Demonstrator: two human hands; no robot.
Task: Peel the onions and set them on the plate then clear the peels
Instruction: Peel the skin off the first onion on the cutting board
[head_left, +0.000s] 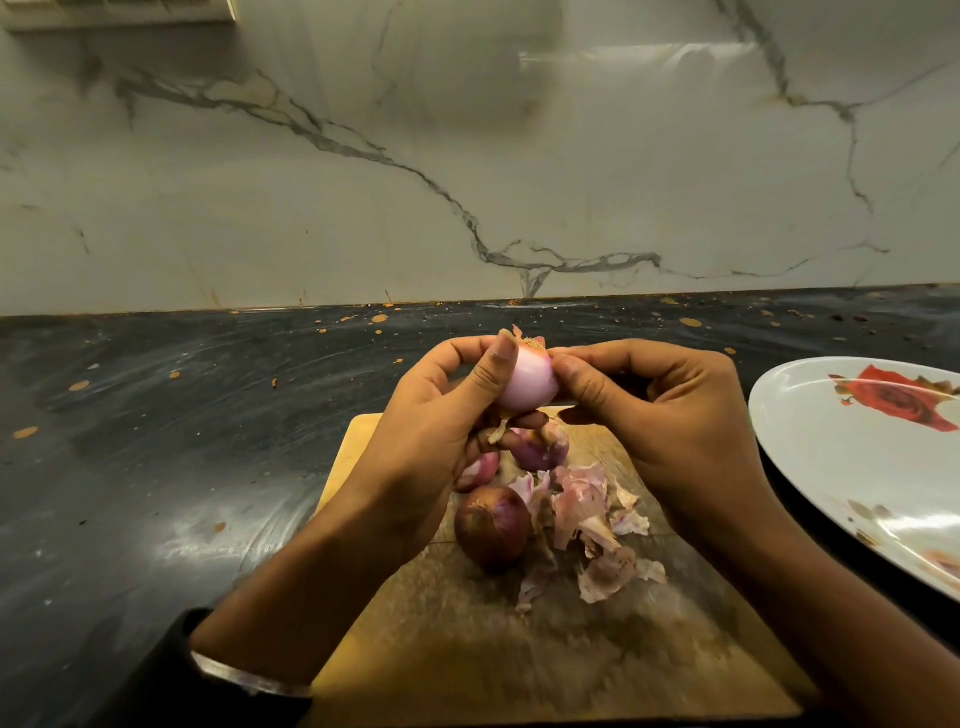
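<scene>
Pale pink onion (525, 382), nearly bare, held up over the wooden board (519, 649).
It's gripped by the left hand (441, 415), its top skin pinched by the right hand (660, 415); peels (587, 514) piled below, plate (831, 467) off right.

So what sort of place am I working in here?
Most likely a home kitchen: a dark stone counter against a marble-look backsplash, with a wooden cutting board holding onions and a rose-printed plate alongside.

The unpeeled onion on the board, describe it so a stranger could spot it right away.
Look at the wooden cutting board on the dark counter. Below the two hands, left of the pile of peels, lies the dark onion. It alone keeps its full brown-purple skin.
</scene>
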